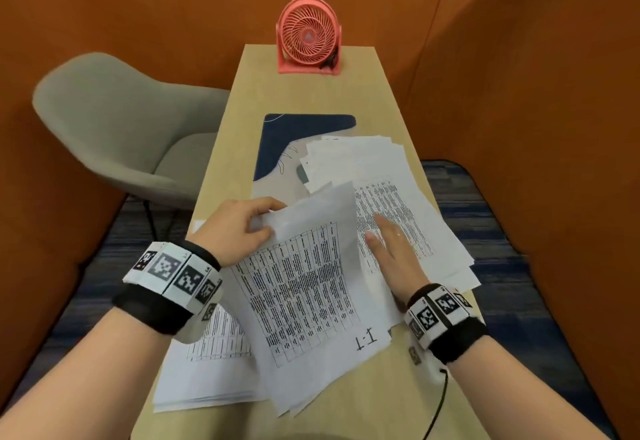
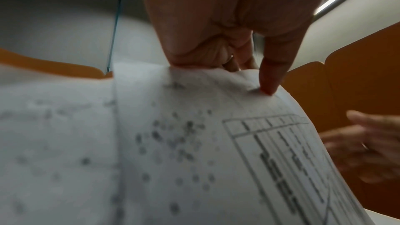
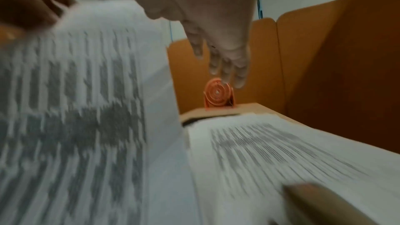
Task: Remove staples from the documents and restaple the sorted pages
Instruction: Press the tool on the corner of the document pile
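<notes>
My left hand (image 1: 249,223) pinches the far corner of a sheaf of printed table pages (image 1: 308,284) marked "1-1", lifted at a tilt over the desk; the left wrist view shows thumb and fingers (image 2: 268,81) gripping that same sheaf (image 2: 194,143). My right hand (image 1: 391,245) is flat with straight fingers over a spread pile of printed pages (image 1: 398,204) on the right; whether it touches them I cannot tell. The right wrist view shows those straight fingers (image 3: 227,67) above the pile (image 3: 281,151). Another stack (image 1: 211,370) lies at the near left. No stapler or staple remover is in view.
A narrow wooden desk (image 1: 408,398) sits between orange partition walls. A dark blue mat (image 1: 287,135) lies under the far papers, and a red desk fan (image 1: 309,36) stands at the far end. A grey chair (image 1: 114,121) is to the left. A black cable (image 1: 438,405) runs near the right wrist.
</notes>
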